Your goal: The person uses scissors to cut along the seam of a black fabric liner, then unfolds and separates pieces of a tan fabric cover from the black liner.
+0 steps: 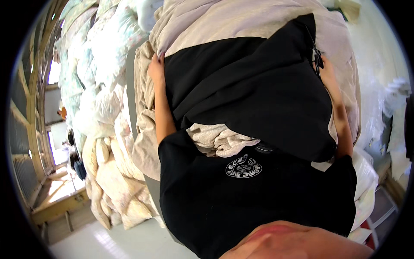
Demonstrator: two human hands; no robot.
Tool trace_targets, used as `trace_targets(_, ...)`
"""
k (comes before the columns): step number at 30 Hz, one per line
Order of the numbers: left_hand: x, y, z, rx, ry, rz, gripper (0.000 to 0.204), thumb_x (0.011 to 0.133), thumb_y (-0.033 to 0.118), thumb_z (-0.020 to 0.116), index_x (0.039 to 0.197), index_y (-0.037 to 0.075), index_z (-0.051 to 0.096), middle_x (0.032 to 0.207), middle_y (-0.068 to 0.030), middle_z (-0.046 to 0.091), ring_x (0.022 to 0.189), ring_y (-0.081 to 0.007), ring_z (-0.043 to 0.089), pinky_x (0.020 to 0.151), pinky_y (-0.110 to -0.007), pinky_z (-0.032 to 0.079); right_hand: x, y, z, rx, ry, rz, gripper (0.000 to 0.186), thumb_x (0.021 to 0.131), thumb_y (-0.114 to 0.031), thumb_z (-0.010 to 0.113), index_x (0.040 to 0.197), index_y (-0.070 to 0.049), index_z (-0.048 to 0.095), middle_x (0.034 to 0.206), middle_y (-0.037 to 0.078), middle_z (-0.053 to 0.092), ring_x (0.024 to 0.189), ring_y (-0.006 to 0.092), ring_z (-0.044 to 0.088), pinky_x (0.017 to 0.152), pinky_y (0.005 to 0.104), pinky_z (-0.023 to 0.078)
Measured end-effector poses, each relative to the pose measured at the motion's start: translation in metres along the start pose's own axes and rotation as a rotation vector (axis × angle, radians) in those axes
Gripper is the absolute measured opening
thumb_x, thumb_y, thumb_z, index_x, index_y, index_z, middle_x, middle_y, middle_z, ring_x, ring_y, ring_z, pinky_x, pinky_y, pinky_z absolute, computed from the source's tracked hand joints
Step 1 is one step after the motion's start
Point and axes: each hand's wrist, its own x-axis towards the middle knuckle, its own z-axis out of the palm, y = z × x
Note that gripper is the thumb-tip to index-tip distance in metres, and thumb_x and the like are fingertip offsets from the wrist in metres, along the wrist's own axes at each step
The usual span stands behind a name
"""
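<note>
A large piece of black cloth (258, 90) lies in folds across a beige fabric cover (241, 17) in front of me. At its upper left corner my left hand (157, 69) is closed, with fingertips pinching the edge where black meets beige. My right hand (327, 73) is closed around the dark handles of scissors (318, 58) by the cloth's right edge. The thin blades point up and away along that edge. Crumpled beige fabric (222, 140) bulges out below the black cloth, close to my body. Part of my right hand's grip is hidden.
Clear plastic bags (108, 47) stuffed with pale material are piled along the left. Cream-coloured bundles (116, 181) lie below them, above a grey floor (95, 241). On the right, transparent plastic sheeting (375, 108) hangs beside the work surface.
</note>
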Motion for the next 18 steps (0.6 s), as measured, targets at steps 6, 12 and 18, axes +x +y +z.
trace_targets(6,0.115,0.025,-0.085,-0.004,0.647,0.147,0.027,0.096,0.030,0.056,0.105,0.007,0.067,0.079,-0.0174,0.067,0.077,-0.0421,0.063,0.066,-0.052,0.049,-0.008,-0.020,-0.014,-0.065,-0.111,-0.026,0.037,0.088,-0.030,0.072,0.101,0.004,0.063,0.087,0.016,0.068,0.082,0.0228,0.063,0.076,0.0345,0.048)
trace_targets(12,0.144,-0.001,-0.050,-0.274,0.202,0.081,0.034,0.094,0.035,0.061,0.115,0.008,0.058,0.096,-0.0235,0.069,0.093,-0.0441,0.065,0.077,-0.051,0.050,-0.021,-0.006,-0.002,0.077,0.057,-0.074,0.039,0.091,-0.035,0.070,0.096,0.003,0.063,0.082,0.016,0.065,0.079,0.0230,0.062,0.075,0.0352,0.048)
trace_targets(18,0.004,-0.069,-0.065,-0.266,-0.018,-0.071,0.054,0.098,0.045,0.056,0.125,-0.003,0.055,0.110,-0.0261,0.068,0.104,-0.0422,0.065,0.088,-0.045,0.051,-0.021,0.010,0.002,0.089,-0.025,0.029,0.042,0.094,-0.037,0.066,0.106,0.003,0.061,0.097,0.016,0.068,0.090,0.0243,0.063,0.083,0.0351,0.047)
